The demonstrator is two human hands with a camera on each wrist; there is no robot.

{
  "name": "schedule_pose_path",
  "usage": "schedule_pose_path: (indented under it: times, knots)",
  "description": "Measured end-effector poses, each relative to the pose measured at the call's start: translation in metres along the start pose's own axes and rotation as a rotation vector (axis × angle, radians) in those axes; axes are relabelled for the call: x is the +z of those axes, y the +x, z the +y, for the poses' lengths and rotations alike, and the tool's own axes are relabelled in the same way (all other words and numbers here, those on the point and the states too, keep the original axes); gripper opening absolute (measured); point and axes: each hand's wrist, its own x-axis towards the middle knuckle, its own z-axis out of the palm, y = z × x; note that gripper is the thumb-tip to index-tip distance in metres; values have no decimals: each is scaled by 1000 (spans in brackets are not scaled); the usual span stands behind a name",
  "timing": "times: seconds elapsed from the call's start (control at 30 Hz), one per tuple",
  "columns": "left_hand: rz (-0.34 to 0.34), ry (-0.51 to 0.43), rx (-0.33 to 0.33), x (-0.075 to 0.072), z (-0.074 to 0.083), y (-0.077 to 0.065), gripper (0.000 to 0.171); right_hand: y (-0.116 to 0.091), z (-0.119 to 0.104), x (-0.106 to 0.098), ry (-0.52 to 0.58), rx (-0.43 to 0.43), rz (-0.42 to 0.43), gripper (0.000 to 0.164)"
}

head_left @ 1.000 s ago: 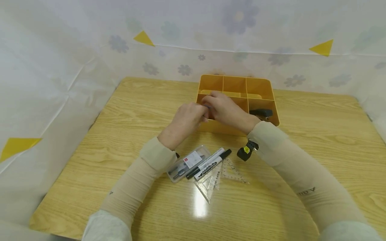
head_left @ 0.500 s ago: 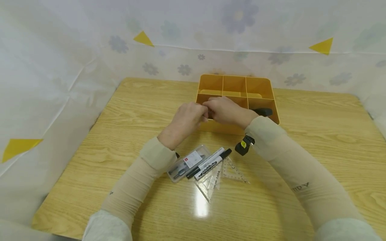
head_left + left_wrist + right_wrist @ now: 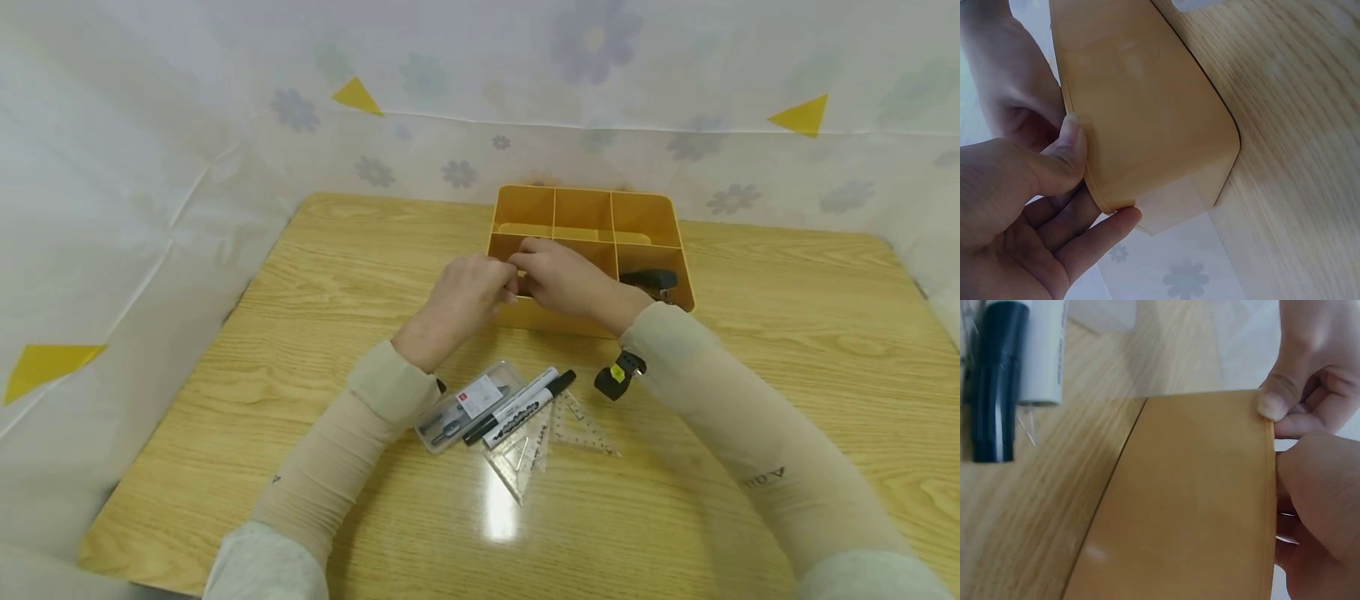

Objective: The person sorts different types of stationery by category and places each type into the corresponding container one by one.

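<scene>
A yellow divided organizer box [image 3: 555, 319] stands at the back of the wooden table. My left hand [image 3: 467, 296] holds its front left corner. In the left wrist view the thumb presses the outer wall [image 3: 1147, 100] and the other fingers reach round the rim. My right hand [image 3: 566, 279] dips into the front left compartments, close to the left hand. Its fingertips are hidden behind the box wall [image 3: 1197, 500] in the right wrist view, so whether they hold anything cannot be seen. A black stapler [image 3: 649, 279] lies in the front right compartment.
In front of the box lie a clear case with a compass [image 3: 450, 429], two black-and-white markers [image 3: 521, 417] and clear set squares [image 3: 583, 437]. A patterned white curtain [image 3: 465, 150] hangs behind the table [image 3: 360, 275].
A blue bit seen between the hands one second ago is now out of sight. The right hand lowered, shifted right, then came back slightly; the left hand stays on the corner.
</scene>
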Motion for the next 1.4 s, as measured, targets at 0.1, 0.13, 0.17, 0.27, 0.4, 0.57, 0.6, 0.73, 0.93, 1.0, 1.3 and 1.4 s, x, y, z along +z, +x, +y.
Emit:
schedule_pose_path:
  times: [0.1, 0.13, 0.17, 0.27, 0.4, 0.57, 0.6, 0.73, 0.93, 1.0, 1.3, 1.4]
  knots:
    - [-3, -2, -5, 0, 0, 0, 10, -7, -4, -1, 14, -48, 75, 14]
    - [-3, 0, -4, 0, -1, 0, 10, -10, -6, -2, 15, -59, 99, 14]
    - [-2, 1, -3, 0, -1, 0, 10, -12, -7, -3, 15, -68, 122, 13]
    - [1, 5, -1, 0, -1, 0, 9, -21, -13, -7, 15, -79, 175, 13]
    - [14, 8, 8, 0, -2, 0, 9, -33, -21, -12, 9, -104, 234, 21]
    - [18, 1, 12, 0, -3, 0, 10, -48, -32, -15, 20, -138, 285, 22]
    - [18, 3, 11, 0, -3, 0, 11, -51, -34, -15, 24, -144, 290, 22]
    - [11, 1, 0, -1, -4, -1, 11, -62, -42, -14, 46, -160, 297, 26]
    - [-25, -47, -38, -2, -4, -2, 10, -81, -54, -6, 79, -181, 287, 28]
    - [-37, -44, -46, -2, -4, -2, 11, -87, -58, -1, 100, -189, 271, 26]
    - [-54, -23, -51, -1, -3, -1, 13, -113, -66, 25, 167, -195, 177, 25]
    - [-62, -25, -59, -1, -3, -1, 13, -118, -67, 31, 166, -200, 165, 24]
